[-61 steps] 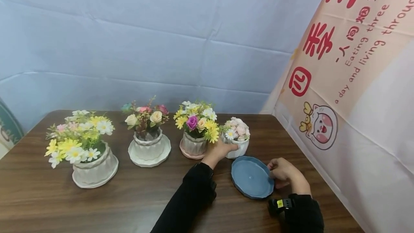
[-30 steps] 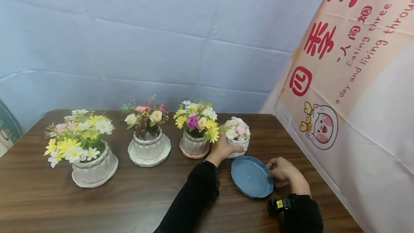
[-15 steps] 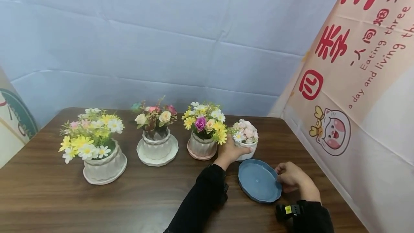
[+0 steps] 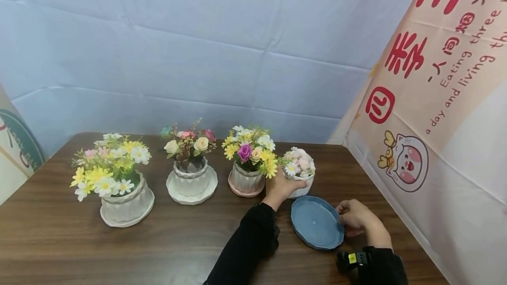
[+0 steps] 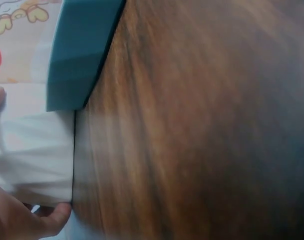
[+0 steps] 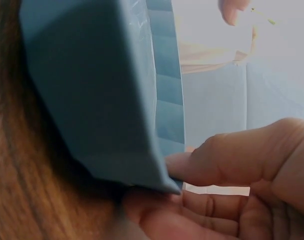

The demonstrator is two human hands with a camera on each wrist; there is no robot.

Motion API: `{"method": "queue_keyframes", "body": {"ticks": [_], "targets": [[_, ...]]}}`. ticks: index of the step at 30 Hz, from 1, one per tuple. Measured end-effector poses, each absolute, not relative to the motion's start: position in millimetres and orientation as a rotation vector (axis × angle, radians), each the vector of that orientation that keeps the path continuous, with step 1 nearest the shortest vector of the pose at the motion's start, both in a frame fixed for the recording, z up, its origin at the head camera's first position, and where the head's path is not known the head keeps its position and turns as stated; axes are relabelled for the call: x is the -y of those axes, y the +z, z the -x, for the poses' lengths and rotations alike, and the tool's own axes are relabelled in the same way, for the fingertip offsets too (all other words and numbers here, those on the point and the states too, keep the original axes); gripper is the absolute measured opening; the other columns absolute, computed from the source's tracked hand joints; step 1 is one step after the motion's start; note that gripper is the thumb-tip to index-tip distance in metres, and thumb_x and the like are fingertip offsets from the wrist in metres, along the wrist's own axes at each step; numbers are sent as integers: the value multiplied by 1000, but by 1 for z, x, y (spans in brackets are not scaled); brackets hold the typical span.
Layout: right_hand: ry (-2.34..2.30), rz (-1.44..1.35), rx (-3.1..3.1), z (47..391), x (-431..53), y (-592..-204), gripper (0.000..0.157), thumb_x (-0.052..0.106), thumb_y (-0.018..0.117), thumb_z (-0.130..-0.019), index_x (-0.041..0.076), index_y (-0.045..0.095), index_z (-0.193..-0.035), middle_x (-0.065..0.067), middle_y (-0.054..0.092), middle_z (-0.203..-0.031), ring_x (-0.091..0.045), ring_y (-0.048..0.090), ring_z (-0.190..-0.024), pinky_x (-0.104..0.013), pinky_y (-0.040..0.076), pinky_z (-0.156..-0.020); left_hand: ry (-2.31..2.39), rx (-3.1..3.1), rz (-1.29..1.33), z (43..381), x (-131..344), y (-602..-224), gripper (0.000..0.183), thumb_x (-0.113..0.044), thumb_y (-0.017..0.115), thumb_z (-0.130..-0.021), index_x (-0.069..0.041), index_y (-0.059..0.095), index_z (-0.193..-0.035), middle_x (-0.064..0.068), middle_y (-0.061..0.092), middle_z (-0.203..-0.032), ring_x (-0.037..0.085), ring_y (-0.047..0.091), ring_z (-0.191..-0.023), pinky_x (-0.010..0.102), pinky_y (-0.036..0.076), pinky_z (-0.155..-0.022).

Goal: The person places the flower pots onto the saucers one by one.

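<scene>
In the head view, a small white pot (image 4: 303, 191) of pale pink flowers stands at the right of the row. My left hand (image 4: 280, 186) grips it from its left, the thumb across its near side. The left wrist view has the pot's white wall (image 5: 32, 155) between thumb and fingers. Nearer to me lies a round blue saucer (image 4: 317, 221) with a faceted rim. My right hand (image 4: 356, 215) pinches its right edge. From the right wrist, the thumb shows inside the saucer rim (image 6: 169, 105) and the fingers beneath it.
Left of my left hand stands a yellow-and-purple flower pot (image 4: 246, 179) on a pink saucer. Farther left are a rose pot (image 4: 191, 183) and a daisy pot (image 4: 126, 203), each on a white saucer. A printed cloth (image 4: 455, 153) borders the wooden table (image 4: 166, 250) on the right.
My left hand has slid rightward, and its thumb reaches farther across the small pot. The right hand keeps its pinch on the blue saucer. The head view has shifted slightly.
</scene>
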State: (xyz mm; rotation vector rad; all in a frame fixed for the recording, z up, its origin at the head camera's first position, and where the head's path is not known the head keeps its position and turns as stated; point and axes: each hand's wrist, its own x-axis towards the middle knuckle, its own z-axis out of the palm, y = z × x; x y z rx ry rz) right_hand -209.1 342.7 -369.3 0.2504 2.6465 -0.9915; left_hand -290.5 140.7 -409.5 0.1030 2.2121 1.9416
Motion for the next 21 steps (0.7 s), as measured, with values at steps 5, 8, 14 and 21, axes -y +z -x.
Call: {"method": "queue_keyframes", "body": {"ticks": [5, 8, 14, 21], "targets": [[-979, -254, -2653, 208, -344, -369, 16, -6, 55, -79, -6, 57, -95, -13, 54, -79, -24, 59, -63, -39, 54, -54, 1993, -2202, -66, 288, -145, -407, 105, -35, 80, -71, -6, 15, -148, 21, 26, -147, 37, 31, -130, 50, 36, -97], [-976, -251, -2656, 209, -343, -369, 16, -6, 55, -78, -6, 58, -95, -12, 54, -79, -24, 58, -63, -39, 54, -54, 2018, -2224, -48, 286, -146, -406, 105, -34, 81, -70, -4, 16, -147, 21, 26, -146, 37, 31, -129, 50, 37, -96], [-977, -235, -2660, 209, -343, -370, 16, -5, 55, -79, -6, 57, -95, -13, 54, -80, -24, 59, -64, -39, 54, -55, 2129, -2229, -97, 289, -144, -396, 103, -28, 82, -68, -5, 19, -147, 20, 28, -145, 34, 32, -129, 46, 35, -99], [-961, -218, -2669, 209, -345, -370, 15, -5, 56, -79, -6, 57, -94, -12, 54, -78, -23, 59, -62, -38, 54, -53, 2194, -2252, -162, 288, -144, -386, 96, -25, 84, -65, -6, 31, -142, 14, 40, -136, 28, 40, -123, 41, 38, -96]]}}
